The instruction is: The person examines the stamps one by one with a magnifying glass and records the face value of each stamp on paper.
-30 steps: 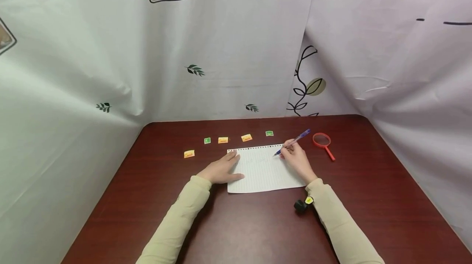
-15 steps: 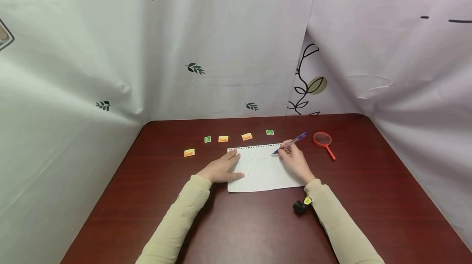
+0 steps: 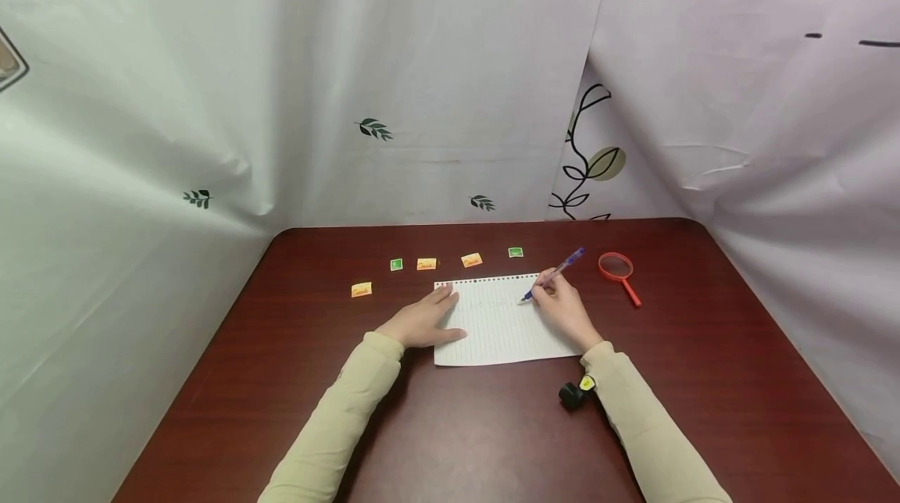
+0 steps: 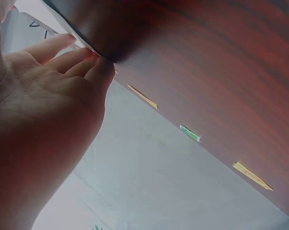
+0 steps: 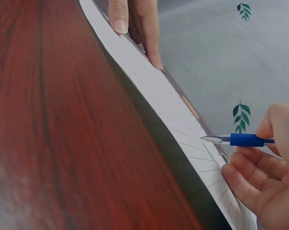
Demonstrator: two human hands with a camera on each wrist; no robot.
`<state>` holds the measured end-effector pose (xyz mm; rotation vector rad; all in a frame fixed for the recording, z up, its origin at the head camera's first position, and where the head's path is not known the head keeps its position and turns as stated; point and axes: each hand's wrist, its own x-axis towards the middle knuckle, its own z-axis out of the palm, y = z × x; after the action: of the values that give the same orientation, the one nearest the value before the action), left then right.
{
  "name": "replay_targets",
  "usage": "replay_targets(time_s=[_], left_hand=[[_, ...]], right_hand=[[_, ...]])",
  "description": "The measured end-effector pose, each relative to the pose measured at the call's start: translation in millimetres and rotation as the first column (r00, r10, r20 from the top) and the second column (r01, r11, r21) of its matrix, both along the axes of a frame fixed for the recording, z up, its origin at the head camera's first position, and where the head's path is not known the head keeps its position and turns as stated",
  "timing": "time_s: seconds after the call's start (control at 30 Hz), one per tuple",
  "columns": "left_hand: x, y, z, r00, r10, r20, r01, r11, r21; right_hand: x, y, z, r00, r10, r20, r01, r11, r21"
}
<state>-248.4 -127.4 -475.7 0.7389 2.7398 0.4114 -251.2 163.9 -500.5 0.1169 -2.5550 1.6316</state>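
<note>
A lined sheet of paper (image 3: 485,339) with a row of punched holes along its far edge lies on the dark red table. My left hand (image 3: 422,321) rests on the sheet's left side, fingers straight and thumb apart; the left wrist view shows its palm side (image 4: 48,96). In my right hand (image 3: 565,308) a blue pen (image 3: 555,272) is pinched, its tip at the paper's upper part beside faint marks. The right wrist view shows the pen (image 5: 247,140) between thumb and fingers, the other fingers of the right hand (image 5: 278,177) against the sheet.
A red magnifying glass (image 3: 615,267) lies right of the paper. Several small cards, orange (image 3: 426,264) and green (image 3: 516,252), lie beyond and left of it. A black device (image 3: 571,395) sits at the right wrist. White printed cloth (image 3: 450,97) hangs behind the table.
The right hand with the pen has shifted slightly left, and the pen's tip has moved a little down the sheet. The left hand stays in place on the paper.
</note>
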Motion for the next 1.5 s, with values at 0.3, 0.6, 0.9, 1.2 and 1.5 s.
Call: replay_targets(time_s=[0.3, 0.6, 0.9, 1.2, 1.5], left_hand=[[-0.9, -0.4, -1.6, 1.0, 0.008, 0.001, -0.008, 1.0, -0.004], [-0.3, -0.4, -1.8, 1.0, 0.014, 0.006, -0.014, 1.0, 0.001], [-0.5, 0.0, -0.7, 1.0, 0.015, 0.009, -0.015, 1.0, 0.005], [-0.2, -0.2, 0.0, 1.0, 0.01, 0.012, -0.01, 1.0, 0.017], [1.0, -0.7, 0.9, 1.0, 0.018, 0.024, -0.019, 1.0, 0.02]], right_hand=[[-0.7, -1.0, 0.2, 1.0, -0.029, 0.001, 0.029, 0.999, -0.016], [0.2, -0.9, 0.6, 0.999, -0.033, 0.016, 0.033, 0.999, -0.021], [-0.1, -0.1, -0.2, 1.0, -0.028, 0.011, 0.028, 0.999, -0.032], [1.4, 0.3, 1.2, 0.998, -0.053, 0.03, 0.054, 0.998, -0.029], [0.5, 0.2, -1.1, 0.998, -0.051, 0.029, 0.051, 0.998, -0.025]])
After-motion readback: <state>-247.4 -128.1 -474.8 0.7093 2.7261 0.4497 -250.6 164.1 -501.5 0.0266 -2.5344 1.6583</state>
